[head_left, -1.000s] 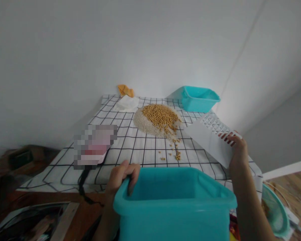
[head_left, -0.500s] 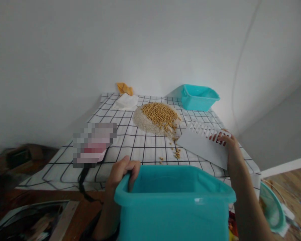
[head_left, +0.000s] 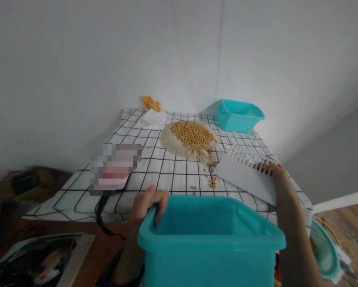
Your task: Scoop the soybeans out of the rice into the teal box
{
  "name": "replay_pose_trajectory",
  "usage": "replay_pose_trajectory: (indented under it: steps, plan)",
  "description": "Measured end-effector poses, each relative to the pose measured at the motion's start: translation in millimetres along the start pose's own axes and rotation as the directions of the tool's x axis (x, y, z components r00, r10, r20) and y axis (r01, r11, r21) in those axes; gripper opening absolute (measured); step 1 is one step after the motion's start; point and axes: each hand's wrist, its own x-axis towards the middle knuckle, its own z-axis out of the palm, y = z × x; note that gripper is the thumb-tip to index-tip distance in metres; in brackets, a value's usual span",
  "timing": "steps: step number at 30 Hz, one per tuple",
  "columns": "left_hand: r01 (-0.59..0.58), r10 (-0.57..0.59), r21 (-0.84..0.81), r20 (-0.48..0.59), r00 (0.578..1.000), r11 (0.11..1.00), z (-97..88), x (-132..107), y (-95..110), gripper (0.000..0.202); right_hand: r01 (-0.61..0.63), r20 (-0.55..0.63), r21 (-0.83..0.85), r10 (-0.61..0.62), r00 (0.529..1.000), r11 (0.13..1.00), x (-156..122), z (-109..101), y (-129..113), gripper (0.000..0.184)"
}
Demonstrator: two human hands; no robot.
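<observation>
My left hand (head_left: 147, 207) grips the near left rim of a large teal plastic tub (head_left: 211, 243), fingers hooked over the edge. In my right hand (head_left: 272, 171) is a white slotted basket (head_left: 244, 175), held by its far end and tilted down onto the checked tablecloth (head_left: 155, 171). Just left of the basket lies a round heap of white rice topped with yellow soybeans (head_left: 189, 137). A few stray beans (head_left: 210, 181) trail from the heap toward the basket's lower edge.
A second, smaller teal tub (head_left: 240, 115) stands at the table's far right corner. A white cloth (head_left: 151, 119) and an orange scrap (head_left: 150, 103) lie at the far edge. A blurred pink object (head_left: 114, 169) rests on the left. Walls enclose the back and right.
My right hand has lowered the white basket from the air to the tablecloth near the stray beans. The left hand keeps its grip on the tub.
</observation>
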Motion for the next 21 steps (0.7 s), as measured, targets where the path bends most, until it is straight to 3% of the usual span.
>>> replay_pose_trajectory:
  steps: [3, 6, 9, 14, 21]
  plan:
    - [0.006, -0.005, 0.018, -0.018, 1.000, 1.000, 4.6, -2, 2, 0.060, 0.001, 0.038, 0.029, -0.002, 0.999, 1.000, -7, -3, -2, 0.010]
    - [-0.022, 0.024, 0.042, -0.044, 0.999, 0.999, 7.2, -3, 3, 0.059, -0.073, 0.075, 0.101, 0.066, 0.995, 0.992, -14, -7, 2, 0.017]
    - [-0.013, 0.015, 0.036, -0.048, 0.999, 0.999, 7.6, -3, 5, 0.061, -0.116, 0.052, 0.145, 0.110, 0.993, 0.983, -16, -11, 9, 0.023]
    - [0.016, -0.015, 0.021, -0.037, 0.999, 1.000, 5.9, -3, 6, 0.060, -0.089, -0.042, 0.157, 0.096, 0.994, 0.984, -5, -16, 19, 0.017]
    - [0.008, -0.007, 0.018, -0.014, 1.000, 1.000, 4.1, -3, 5, 0.061, -0.099, 0.055, 0.160, 0.092, 0.994, 0.982, -13, -7, 10, 0.020]
